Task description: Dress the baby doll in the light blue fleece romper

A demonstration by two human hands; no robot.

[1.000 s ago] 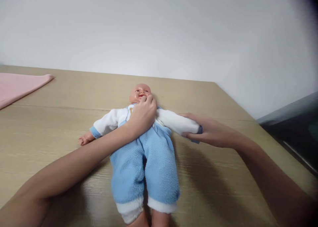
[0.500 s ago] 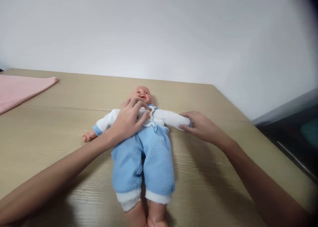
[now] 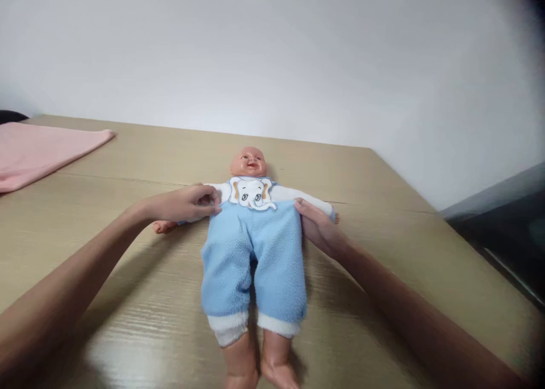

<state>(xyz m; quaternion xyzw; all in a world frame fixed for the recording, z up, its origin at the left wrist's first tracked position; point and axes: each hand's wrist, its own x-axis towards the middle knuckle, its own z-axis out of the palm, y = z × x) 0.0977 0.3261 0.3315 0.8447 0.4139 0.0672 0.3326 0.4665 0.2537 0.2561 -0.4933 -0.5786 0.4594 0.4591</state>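
While two hands point(image 3: 184, 203) point(image 3: 321, 229) pinch one pair of trousers point(image 3: 279, 255), one doll point(image 3: 248, 163) lies face-up.

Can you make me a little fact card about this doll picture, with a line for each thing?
Doll: on its back, head toward the wall
Pants: blue and fuzzy, white cuffs
Elephant: on the chest, white
Left grip: beside the pants' top edge, a pinch is unclear
Right grip: touching the pants' opposite top edge
Cloth: pink, far left on the table
Table: wood-look top
Wall: pale, plain
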